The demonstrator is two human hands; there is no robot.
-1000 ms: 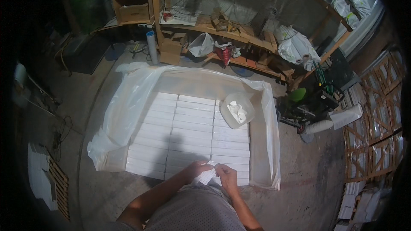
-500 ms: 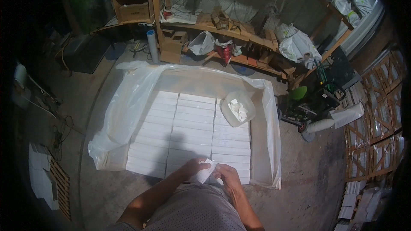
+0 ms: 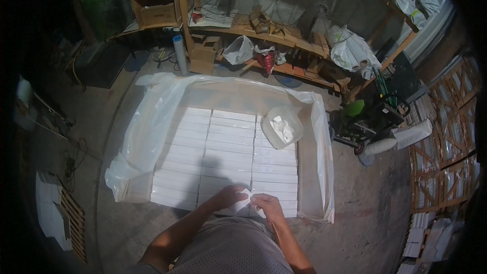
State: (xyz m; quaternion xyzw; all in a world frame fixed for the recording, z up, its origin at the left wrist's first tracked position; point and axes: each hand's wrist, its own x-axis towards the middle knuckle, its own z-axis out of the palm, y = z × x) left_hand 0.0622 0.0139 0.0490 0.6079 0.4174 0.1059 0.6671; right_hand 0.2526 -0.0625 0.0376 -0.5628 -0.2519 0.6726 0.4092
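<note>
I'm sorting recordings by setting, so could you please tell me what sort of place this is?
Probably a warehouse or packing area: wooden shelving holds bags and cardboard, and a large plastic-lined bin with rows of white packs stands on a concrete floor.

On the grey floor [image 3: 368, 198] stands a large, plastic-lined box [image 3: 312, 172].

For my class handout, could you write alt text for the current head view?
A person's left hand and right hand hold a small white piece over the near end of a large open box. Plastic film drapes its sides; inside, white packages lie in three columns, topped by a tub of white scraps.
</note>
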